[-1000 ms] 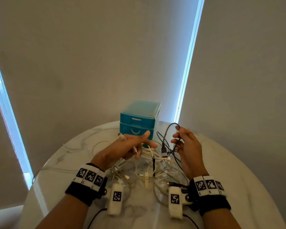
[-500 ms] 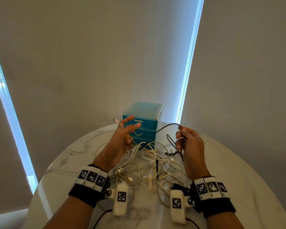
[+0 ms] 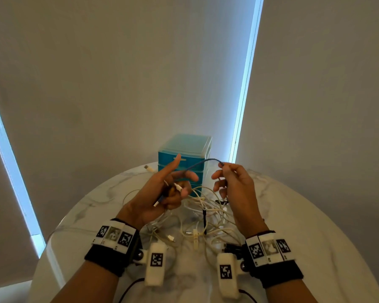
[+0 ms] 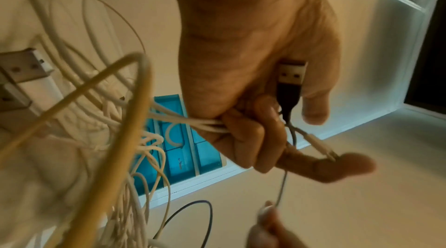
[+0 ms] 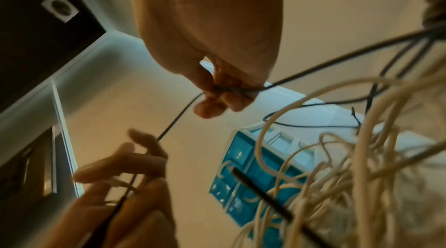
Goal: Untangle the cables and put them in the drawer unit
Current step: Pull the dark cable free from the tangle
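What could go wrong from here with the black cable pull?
1. The black cable spans both hands, but its lower run drops into the white cable tangle; pulling may tighten knots.
2. The left hand grips white cables alongside the black USB plug, so lifting could drag the whole pile.
3. The drawer unit is shut, and neither hand is free to open it.

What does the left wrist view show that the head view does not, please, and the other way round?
Only the left wrist view shows the black USB plug lying against the left hand's palm, with white cables gripped in its curled fingers. Only the head view shows the round marble table, the tangle lying on it, and both wristbands. Both show the blue drawer unit, closed, and the dark cable running from the left hand to the right hand, which pinches it.
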Tool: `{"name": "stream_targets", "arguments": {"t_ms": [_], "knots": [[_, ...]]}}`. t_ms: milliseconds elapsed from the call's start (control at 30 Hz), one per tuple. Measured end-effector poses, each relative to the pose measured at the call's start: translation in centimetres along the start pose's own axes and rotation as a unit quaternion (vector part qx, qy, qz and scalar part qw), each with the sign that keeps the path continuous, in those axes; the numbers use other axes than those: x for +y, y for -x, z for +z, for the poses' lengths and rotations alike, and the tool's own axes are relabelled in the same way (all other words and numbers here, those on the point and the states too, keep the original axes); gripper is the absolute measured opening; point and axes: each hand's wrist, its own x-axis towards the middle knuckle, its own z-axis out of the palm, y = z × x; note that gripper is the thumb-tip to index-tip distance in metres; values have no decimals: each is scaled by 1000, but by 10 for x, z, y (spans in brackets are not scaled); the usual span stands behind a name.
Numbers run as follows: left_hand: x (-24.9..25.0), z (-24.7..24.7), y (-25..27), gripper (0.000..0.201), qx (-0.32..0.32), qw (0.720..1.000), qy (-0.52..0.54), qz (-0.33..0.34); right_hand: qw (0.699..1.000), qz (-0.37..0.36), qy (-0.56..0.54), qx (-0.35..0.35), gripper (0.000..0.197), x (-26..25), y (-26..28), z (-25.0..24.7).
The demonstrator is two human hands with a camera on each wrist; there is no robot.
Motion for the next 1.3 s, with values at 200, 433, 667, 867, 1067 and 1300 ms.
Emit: {"name": "stream_targets", "arguments": {"t_ms": [200, 433, 667, 867, 1067, 1300], "knots": [[1, -9, -3, 29, 47, 999, 12, -21, 904, 24, 411, -115, 22, 25, 2, -9], [-3, 4, 1, 36, 30, 968, -176, -177, 839, -158, 460, -243, 46, 5, 18, 16], [8, -23, 4, 63, 154, 982, -57, -94, 959, -55, 275, -42, 20, 6, 5, -4], [-5, -12, -9, 94, 214, 964, 152, 34, 983, 51, 166, -59, 33, -1, 18, 22], [-12, 6, -16, 54, 185, 956, 202, 102, 981, 81, 119, -131, 28, 14, 30, 46], [-10, 12, -19, 38, 222, 952, 164, 133, 978, 22, 203, -51, 42, 25, 34, 51]]}}
